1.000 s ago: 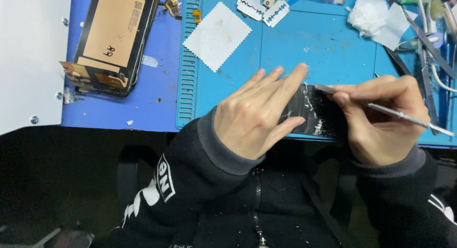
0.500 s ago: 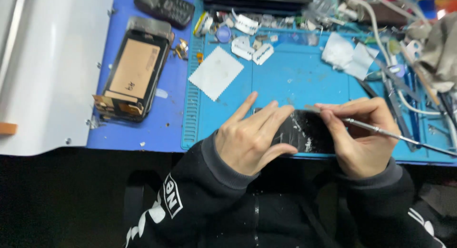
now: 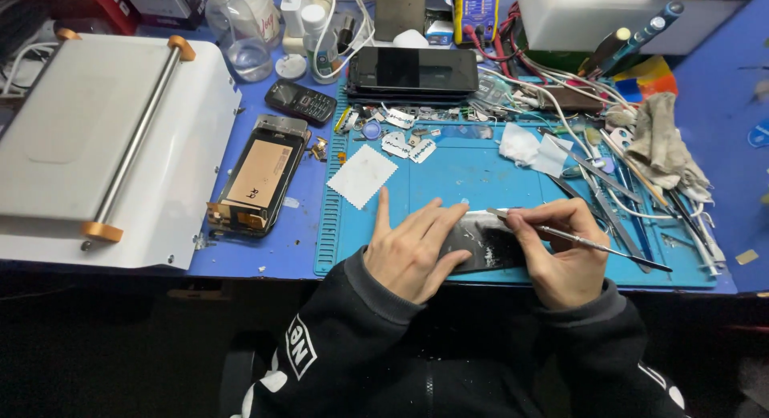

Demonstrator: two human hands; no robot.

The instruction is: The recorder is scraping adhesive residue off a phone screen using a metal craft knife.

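Black glass, a phone panel [image 3: 489, 246], is lying flat on the blue mat [image 3: 465, 173] at the near edge of the bench [image 3: 272, 254], speckled with pale residue. It is pinned by the left hand [image 3: 412, 246], fingers spread and pressed flat on its left half, nothing clasped. The right hand [image 3: 561, 254] is closed around a thin metal tool [image 3: 597, 242], held pen-fashion, tip laid at the panel's upper edge near the left fingertips.

Risks, judged from this layout:
- Tip slip: the tool's point is aimed towards the left fingers [image 3: 440, 218], so a slip on smooth glass could jab them.
- Cracking: too much pry or scrape force at one edge could split the panel; whether it is already cracked cannot be told, as the white marks may be only glue.
- Panel skid: it is held down by flat pressure alone, near the mat's front rim, so a hard push could slide it off towards the lap.
- Clutter: tweezers and picks [image 3: 617, 201] are lying just beside the right wrist, with wires behind; a sleeve could drag them.
- Loose bits [image 3: 404, 137] are scattered on the mat above the panel, and a white wipe [image 3: 362, 176] is near; grit could be carried under the glass and scratch it.

An opened phone body [image 3: 256, 177] is resting well apart to the left, beside a white machine [image 3: 96, 145]. A stack of dark phones [image 3: 412, 69] is sitting at the back.
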